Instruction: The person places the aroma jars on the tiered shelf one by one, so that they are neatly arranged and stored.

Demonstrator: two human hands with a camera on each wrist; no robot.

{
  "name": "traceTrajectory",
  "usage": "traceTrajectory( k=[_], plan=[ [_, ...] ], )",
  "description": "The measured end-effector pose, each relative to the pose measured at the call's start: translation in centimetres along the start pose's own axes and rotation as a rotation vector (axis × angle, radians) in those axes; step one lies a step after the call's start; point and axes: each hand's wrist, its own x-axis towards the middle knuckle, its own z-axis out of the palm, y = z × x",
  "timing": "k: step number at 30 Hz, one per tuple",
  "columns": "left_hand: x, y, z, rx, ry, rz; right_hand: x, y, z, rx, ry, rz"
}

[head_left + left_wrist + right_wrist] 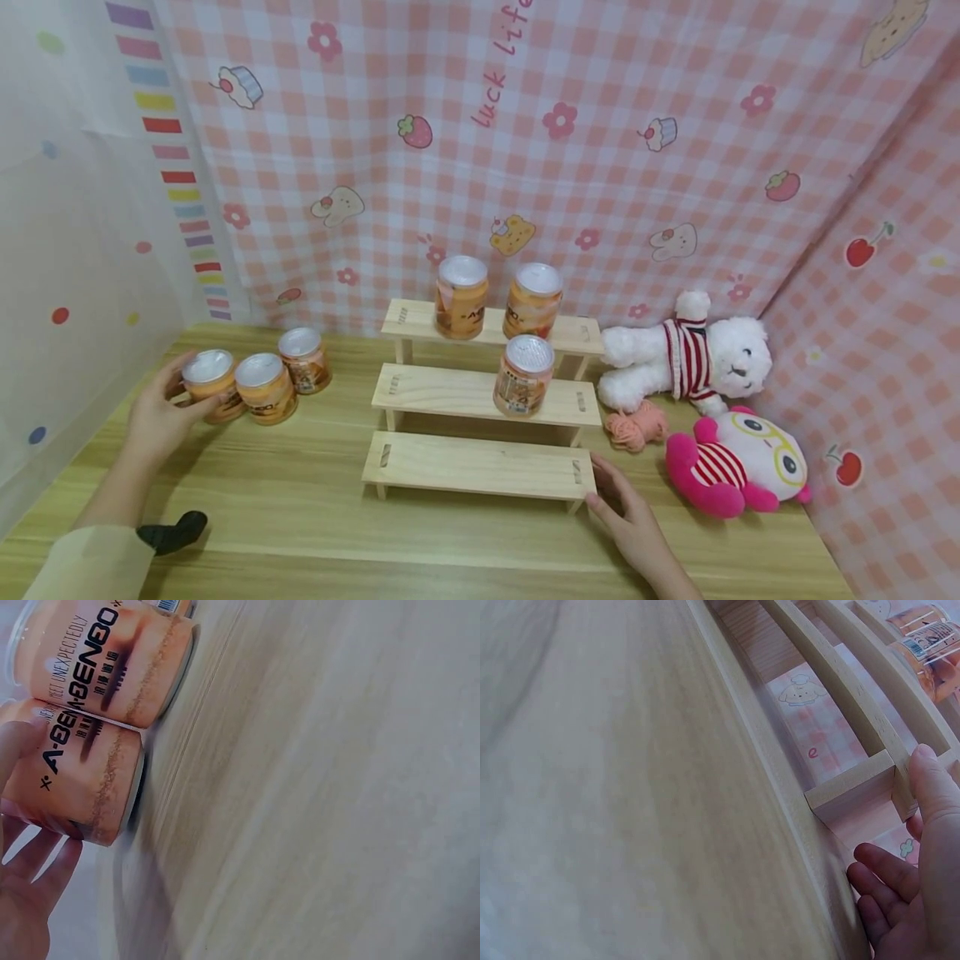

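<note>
At the left of the head view my left hand [159,417] holds an orange can [213,385] with a silver lid, thumb in front and fingers around its far side. The can stands upright on the table, touching a second can [266,390]; a third can [305,363] is just behind. In the left wrist view, the thumb lies across the held can [79,776]. My right hand [632,518] pinches the right end of the three-step wooden shelf [480,463] at its lowest step. Two cans [461,302] stand on the top step and one [524,379] on the middle step.
Right of the shelf lie a white teddy bear [686,357], a pink yarn bundle [637,426] and a pink plush toy [738,465]. A black object [174,533] is near my left sleeve. Checked cloth [480,183] hangs behind the table.
</note>
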Motion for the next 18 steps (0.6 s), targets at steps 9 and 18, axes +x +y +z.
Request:
traceTrajectory(
  k=[9, 18],
  plan=[
    [-0.8, 0.4, -0.2, -0.026, 0.071, -0.011, 0.0, -0.1, 0.0, -0.01, 0.004, 0.018],
    [-1.5, 1.7, -0.7, -0.049, 0.138, -0.035, 0.0, -0.3, 0.0, -0.014, 0.006, 0.042]
  ],
)
